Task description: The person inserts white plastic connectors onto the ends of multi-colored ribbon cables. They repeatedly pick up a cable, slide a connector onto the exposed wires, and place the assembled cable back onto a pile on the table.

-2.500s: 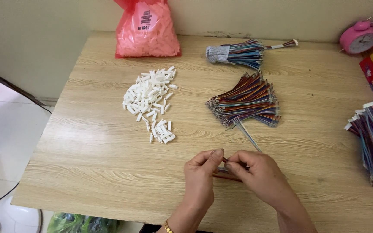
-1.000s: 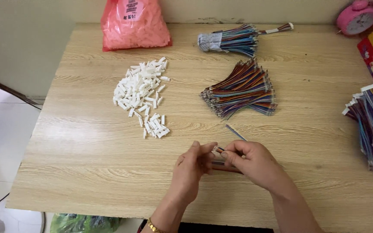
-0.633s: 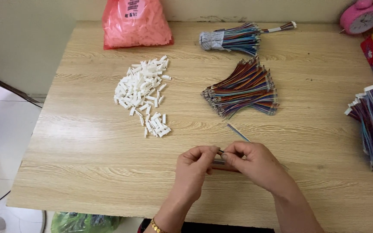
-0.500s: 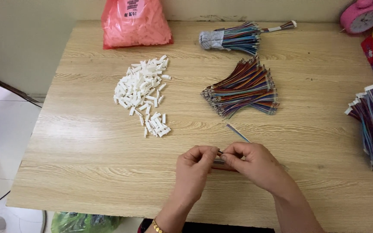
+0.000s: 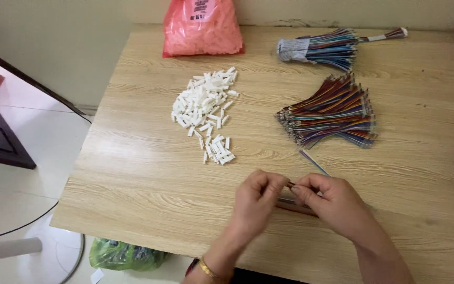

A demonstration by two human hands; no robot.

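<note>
My left hand [image 5: 257, 201] and my right hand [image 5: 330, 202] meet near the front edge of the wooden table [image 5: 148, 173]. Both pinch a small ribbon of coloured wires [image 5: 313, 163] that runs from between the fingertips toward the back right. What sits right at the fingertips is too small to tell. A pile of small white plastic connectors [image 5: 206, 111] lies to the left behind my hands. A fanned bundle of multicoloured wires [image 5: 332, 111] lies behind my right hand.
A pink plastic bag [image 5: 202, 27] stands at the back edge. A second wire bundle bound in grey wrap [image 5: 319, 47] lies at the back right. A green bag [image 5: 122, 255] and a white fan base [image 5: 43, 252] are on the floor to the left.
The view has shifted to the right, so the table sits further right in frame. My hands have stayed together on the wire piece, with small finger movements only.
</note>
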